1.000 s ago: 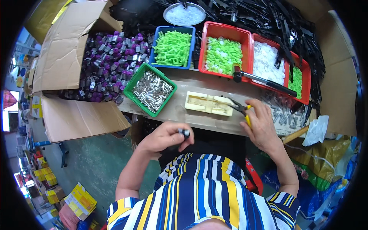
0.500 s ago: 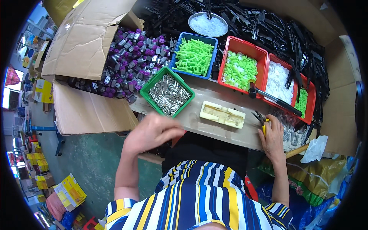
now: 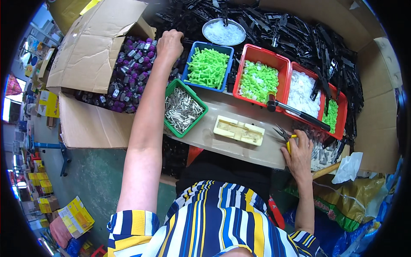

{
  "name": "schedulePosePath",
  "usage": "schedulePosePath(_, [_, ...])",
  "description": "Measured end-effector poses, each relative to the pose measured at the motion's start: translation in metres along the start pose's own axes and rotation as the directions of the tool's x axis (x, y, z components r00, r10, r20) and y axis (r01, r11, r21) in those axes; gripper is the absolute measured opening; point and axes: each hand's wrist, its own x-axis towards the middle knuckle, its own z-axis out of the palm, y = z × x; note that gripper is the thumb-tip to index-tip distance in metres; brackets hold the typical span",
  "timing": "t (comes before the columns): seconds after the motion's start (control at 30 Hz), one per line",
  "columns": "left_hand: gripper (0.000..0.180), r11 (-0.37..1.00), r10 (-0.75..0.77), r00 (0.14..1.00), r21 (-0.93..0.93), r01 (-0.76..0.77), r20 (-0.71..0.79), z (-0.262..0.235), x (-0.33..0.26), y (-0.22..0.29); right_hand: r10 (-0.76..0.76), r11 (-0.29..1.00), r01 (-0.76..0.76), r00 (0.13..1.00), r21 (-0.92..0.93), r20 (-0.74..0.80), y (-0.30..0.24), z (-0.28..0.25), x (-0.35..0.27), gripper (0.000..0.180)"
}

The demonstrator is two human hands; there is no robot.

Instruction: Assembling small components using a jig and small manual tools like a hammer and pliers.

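Note:
My left hand (image 3: 170,45) is stretched far out to the border between the heap of purple-and-grey pieces (image 3: 136,64) and the pile of black parts (image 3: 280,30). Its fingers curl downward, and whatever they grip is hidden beneath. Resting at the table's front right, my right hand (image 3: 299,154) is closed round the yellow handles of a pair of pliers (image 3: 286,135), whose jaws stand apart. Between the hands a cream-coloured block fixture (image 3: 239,130) lies on the table (image 3: 201,143), with no part visible in its recess.
A green bin of metal pins (image 3: 185,108), a blue bin of green parts (image 3: 208,66) and red bins (image 3: 263,73) of green and white pieces line the table. A hammer (image 3: 299,112) lies across the red bins. Behind stands a metal dish (image 3: 224,32); at left, a cardboard box (image 3: 87,51).
My left hand has moved from beside the green bin forward to the far piles, its arm now extended. The right hand still holds the pliers. The whole view has shifted slightly.

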Motion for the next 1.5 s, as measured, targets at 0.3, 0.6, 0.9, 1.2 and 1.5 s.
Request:
schedulePosePath(0.3, [0.013,0.999,-0.027,0.982,0.013,0.03,-0.186,-0.049,-0.027,-0.006,-0.045,0.995,0.051,0.997,0.089,-0.069,0.016,0.01,-0.004,0.045])
schedulePosePath(0.6, [0.013,0.925,0.122,0.893,-0.276,-0.26,-0.433,-0.087,-0.094,0.051,-0.127,0.985,0.152,0.958,0.077,-0.259,0.014,0.011,-0.004,0.037])
schedulePosePath(0.9, [0.026,0.778,0.411,0.842,-0.346,-0.524,-0.351,-0.06,-0.199,0.127,-0.115,0.869,0.301,0.895,0.392,-0.432,-0.059,-0.02,0.051,0.033])
schedulePosePath(1.2, [0.024,0.847,0.439,0.895,-0.295,-0.442,-0.082,-0.044,-0.234,0.134,-0.288,0.854,0.417,0.877,0.311,-0.385,-0.069,0.013,0.052,0.023])
schedulePosePath(1.5, [0.042,0.845,0.344,0.938,-0.424,-0.325,-0.033,-0.041,-0.25,0.135,-0.39,0.88,0.46,0.843,0.121,-0.369,-0.077,0.014,0.061,0.022])
